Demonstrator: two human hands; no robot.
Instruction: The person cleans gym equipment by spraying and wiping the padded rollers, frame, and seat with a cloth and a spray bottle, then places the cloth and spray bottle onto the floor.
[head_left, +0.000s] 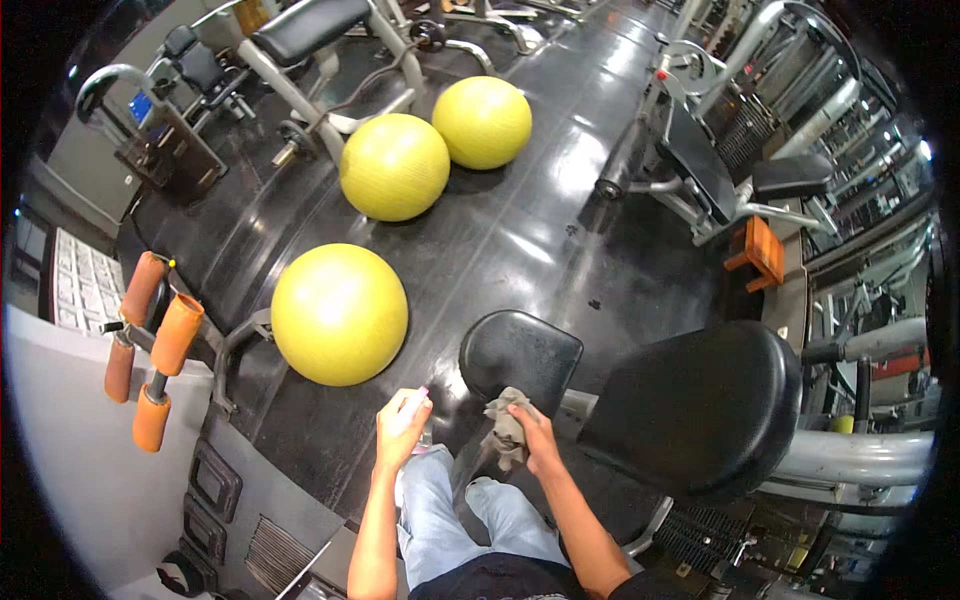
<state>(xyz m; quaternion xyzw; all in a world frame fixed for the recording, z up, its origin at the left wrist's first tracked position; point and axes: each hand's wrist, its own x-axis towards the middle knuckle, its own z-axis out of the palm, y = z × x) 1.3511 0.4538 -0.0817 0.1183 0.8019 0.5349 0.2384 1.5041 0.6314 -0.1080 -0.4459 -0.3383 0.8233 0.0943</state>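
My left hand (403, 429) grips a spray bottle (424, 438) with a white and pink top; most of its clear body is hidden behind the hand and my leg. In my right hand (535, 435) is a crumpled grey-brown cloth (507, 429), hanging down from the fingers. Just beyond the cloth lies the black padded seat (521, 356) of a gym machine, and whether the cloth touches it I cannot tell. The machine's black backrest pad (697, 409) stands to the right of that hand. A yellow exercise ball (340, 315) rests on the floor ahead of my left hand.
Two more yellow exercise balls (395, 167) (482, 122) sit farther ahead on the black rubber floor (487, 255). Orange foam rollers (178, 334) jut out at left. A small wooden stool (757, 253) and an incline bench (697, 161) stand at right, before a mirror.
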